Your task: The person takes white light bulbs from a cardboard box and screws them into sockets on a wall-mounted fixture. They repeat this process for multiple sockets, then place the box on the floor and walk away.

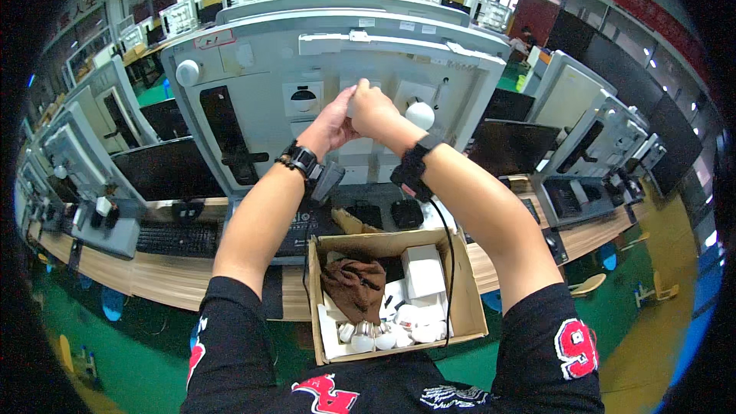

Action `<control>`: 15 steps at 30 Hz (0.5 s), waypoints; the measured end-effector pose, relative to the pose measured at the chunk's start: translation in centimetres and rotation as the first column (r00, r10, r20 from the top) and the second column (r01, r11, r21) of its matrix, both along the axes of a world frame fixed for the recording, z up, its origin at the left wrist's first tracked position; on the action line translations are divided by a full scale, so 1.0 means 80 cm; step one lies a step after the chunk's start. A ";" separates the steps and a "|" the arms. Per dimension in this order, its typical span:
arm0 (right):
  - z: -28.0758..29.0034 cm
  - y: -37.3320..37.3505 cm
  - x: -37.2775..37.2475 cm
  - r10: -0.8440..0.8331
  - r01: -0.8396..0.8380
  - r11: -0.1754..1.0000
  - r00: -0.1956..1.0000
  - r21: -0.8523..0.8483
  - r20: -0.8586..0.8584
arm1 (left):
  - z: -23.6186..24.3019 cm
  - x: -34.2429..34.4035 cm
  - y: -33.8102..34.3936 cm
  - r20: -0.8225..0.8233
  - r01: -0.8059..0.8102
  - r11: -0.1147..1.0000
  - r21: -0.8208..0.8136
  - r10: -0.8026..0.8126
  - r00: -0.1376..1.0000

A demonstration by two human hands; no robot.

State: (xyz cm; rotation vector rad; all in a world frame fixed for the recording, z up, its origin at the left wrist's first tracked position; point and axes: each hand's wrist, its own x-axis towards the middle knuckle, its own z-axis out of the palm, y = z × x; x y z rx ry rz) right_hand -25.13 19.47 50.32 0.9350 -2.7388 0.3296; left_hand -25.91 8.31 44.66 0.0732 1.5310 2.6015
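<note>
- My left hand (333, 124) and my right hand (374, 111) meet in front of me, fingers bent and fingertips close together; my knuckles hide the space between, so I cannot tell whether they are clasped on something small.
- The large, upright, pale grey panel (268, 130) stands straight ahead, just beyond both hands, its long axis running left to right; whether my fingertips touch its face, I cannot tell.
- The smooth white round globe (419, 115) sits on that panel, just to the right of my right hand, which is the nearer of the two; it shows as a plain ball, so I cannot read its long axis.
- The round black-and-white fitting on a square white plate (303, 98) is on the left of my hands; my left hand is nearer to it.
- Well below my hands, close to my body, is the open brown cardboard box (466, 299); it holds a crumpled brown cloth (355, 287), a plain white carton (423, 272) and several loose white bulbs (385, 340).
</note>
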 end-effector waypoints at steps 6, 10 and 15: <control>-0.098 0.031 -0.014 0.213 -0.021 0.563 0.970 -0.826 0.120 | -0.033 -0.029 0.013 0.020 -0.276 0.960 0.037 0.276 0.961; -0.107 0.037 -0.027 0.743 0.534 0.304 0.386 -0.789 0.547 | -0.054 -0.014 0.022 0.071 -0.257 0.966 -0.001 0.257 0.964; -0.098 0.029 -0.062 0.771 0.636 0.449 0.079 -0.628 0.631 | -0.037 -0.007 0.039 0.143 -0.344 0.925 -0.158 0.367 0.919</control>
